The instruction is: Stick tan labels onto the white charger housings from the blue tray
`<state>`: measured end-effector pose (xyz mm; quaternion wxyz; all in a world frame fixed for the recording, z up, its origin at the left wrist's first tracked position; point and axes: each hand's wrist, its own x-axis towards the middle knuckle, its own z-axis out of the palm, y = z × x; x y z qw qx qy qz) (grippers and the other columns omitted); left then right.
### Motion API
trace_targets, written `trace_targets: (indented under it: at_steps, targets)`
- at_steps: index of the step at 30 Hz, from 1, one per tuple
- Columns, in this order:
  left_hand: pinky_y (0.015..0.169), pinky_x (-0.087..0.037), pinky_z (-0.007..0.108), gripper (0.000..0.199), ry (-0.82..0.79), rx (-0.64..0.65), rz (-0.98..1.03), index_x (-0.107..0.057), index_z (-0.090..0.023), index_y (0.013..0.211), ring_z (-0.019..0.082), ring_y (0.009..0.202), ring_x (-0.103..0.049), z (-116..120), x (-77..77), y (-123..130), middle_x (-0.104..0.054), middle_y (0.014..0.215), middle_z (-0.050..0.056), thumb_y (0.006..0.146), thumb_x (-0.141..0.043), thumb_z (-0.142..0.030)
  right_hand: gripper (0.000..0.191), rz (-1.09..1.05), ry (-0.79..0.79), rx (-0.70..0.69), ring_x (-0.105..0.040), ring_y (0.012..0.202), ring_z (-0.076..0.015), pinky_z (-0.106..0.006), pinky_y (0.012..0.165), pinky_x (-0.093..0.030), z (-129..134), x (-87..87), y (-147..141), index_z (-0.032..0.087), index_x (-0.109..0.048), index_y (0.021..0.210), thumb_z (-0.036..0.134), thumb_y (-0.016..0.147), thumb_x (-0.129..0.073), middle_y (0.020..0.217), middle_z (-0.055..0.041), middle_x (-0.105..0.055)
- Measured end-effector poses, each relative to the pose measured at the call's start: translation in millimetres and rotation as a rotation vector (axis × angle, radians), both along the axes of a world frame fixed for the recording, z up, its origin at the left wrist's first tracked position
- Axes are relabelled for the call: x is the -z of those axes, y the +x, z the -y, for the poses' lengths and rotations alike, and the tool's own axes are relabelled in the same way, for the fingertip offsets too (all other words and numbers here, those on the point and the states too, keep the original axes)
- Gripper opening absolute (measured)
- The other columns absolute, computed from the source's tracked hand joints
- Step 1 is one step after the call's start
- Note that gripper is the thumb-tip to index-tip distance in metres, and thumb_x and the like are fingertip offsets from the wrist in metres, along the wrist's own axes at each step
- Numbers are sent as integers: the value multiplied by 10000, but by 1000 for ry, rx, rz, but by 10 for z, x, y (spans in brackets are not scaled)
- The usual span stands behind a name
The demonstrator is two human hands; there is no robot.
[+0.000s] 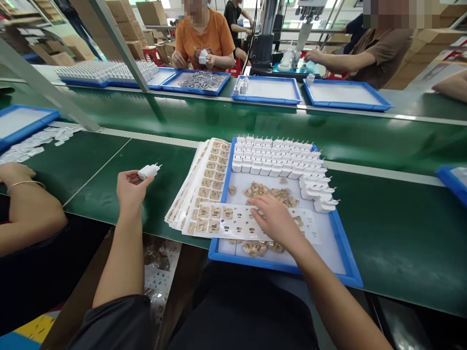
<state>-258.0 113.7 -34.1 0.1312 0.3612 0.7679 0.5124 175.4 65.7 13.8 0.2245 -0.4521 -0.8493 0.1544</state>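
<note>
My left hand (131,192) holds a white plug adapter (149,171) by its body, raised over the green bench, with its pins pointing right. My right hand (275,218) reaches over a white sticker sheet (233,227), fingers stretched out and apart, nearest the bare part of the sheet. Beige stickers remain on the sheet's left side. The sheet lies across a blue-rimmed tray (348,253) and a fanned stack of sticker sheets (209,180). Rows of white plug adapters (270,158) stand at the tray's back and right. Loose beige pieces (260,190) lie in the tray.
Beyond the green conveyor belt (204,121) stand more blue trays (266,91), one filled with metal pins (204,80). A person in an orange shirt (215,34) works there. At left, another person's arm (29,206) rests by scattered white pieces (32,146). A metal post (120,43) rises there.
</note>
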Motion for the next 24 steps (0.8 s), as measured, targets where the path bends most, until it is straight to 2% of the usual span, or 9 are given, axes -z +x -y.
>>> trace_targets:
  at_steps: [6, 9, 11, 12, 14, 17, 19, 21, 24]
  targets:
    - [963, -486, 459, 445, -155, -108, -66, -523, -150, 969, 308, 1125, -597, -57, 49, -178, -613, 1005, 43, 675, -846, -237, 164, -2, -182, -170, -635, 1060, -306, -466, 922, -500, -207, 53, -480, 198, -656, 1066, 180, 903, -643, 1084, -133, -728]
    - [1071, -360, 621, 498, -173, -124, -143, -527, -150, 1025, 444, 1321, -436, -11, -51, -94, -606, 1168, 140, 664, -855, -252, 152, -42, -210, -170, -657, 944, -265, -413, 852, -515, -274, 98, -549, 198, -633, 1004, 137, 868, -663, 981, -97, -726]
    - [1130, -270, 652, 535, -133, -56, -212, -538, -152, 1138, 461, 1418, -308, 70, -175, 97, -567, 1308, 171, 724, -828, -327, 160, -81, -234, -170, -665, 884, -235, -378, 810, -522, -283, 84, -546, 196, -619, 981, 90, 862, -636, 935, -69, -719]
    - [1146, -274, 628, 523, -107, 10, -243, -552, -163, 1179, 439, 1427, -313, 128, -252, 243, -566, 1342, 159, 768, -796, -374, 160, -99, -245, -174, -670, 870, -220, -359, 797, -525, -280, 62, -536, 197, -614, 975, 76, 870, -618, 927, -58, -717]
    - [1109, -404, 507, 417, -85, 230, -267, -632, -206, 1151, 347, 1307, -509, 266, -421, 618, -651, 1269, 90, 827, -737, -447, 143, -151, -266, -196, -679, 871, -198, -330, 789, -532, -263, 0, -508, 205, -615, 980, 87, 904, -586, 951, -49, -719]
    - [983, -528, 425, 364, -161, 841, -214, -691, -241, 1153, 297, 1138, -657, 447, -663, 1226, -727, 1174, 74, 872, -682, -474, 143, -249, -248, -243, -683, 869, -197, -334, 789, -535, -233, -89, -470, 222, -646, 1008, 131, 947, -553, 983, -51, -717]
    - [850, -586, 364, 403, -250, 1116, -91, -665, -255, 1224, 280, 1075, -699, 491, -763, 1520, -747, 1136, 77, 884, -662, -471, 163, -306, -205, -264, -682, 860, -206, -347, 784, -535, -213, -117, -453, 228, -675, 1023, 154, 961, -545, 976, -57, -716]
    - [780, -599, 328, 393, -304, 1224, 59, -651, -245, 1224, 251, 973, -733, 472, -793, 1668, -759, 1077, 74, 885, -656, -444, 181, -342, -162, -281, -683, 873, -212, -352, 784, -540, -191, -120, -437, 239, -703, 1032, 175, 970, -546, 977, -62, -713]
    - [739, -588, 305, 389, -345, 1230, 265, -633, -221, 1197, 202, 816, -735, 406, -747, 1697, -763, 970, 62, 853, -695, -390, 199, -366, -97, -308, -682, 893, -218, -358, 777, -551, -157, -105, -415, 266, -728, 1060, 215, 979, -554, 990, -70, -707]
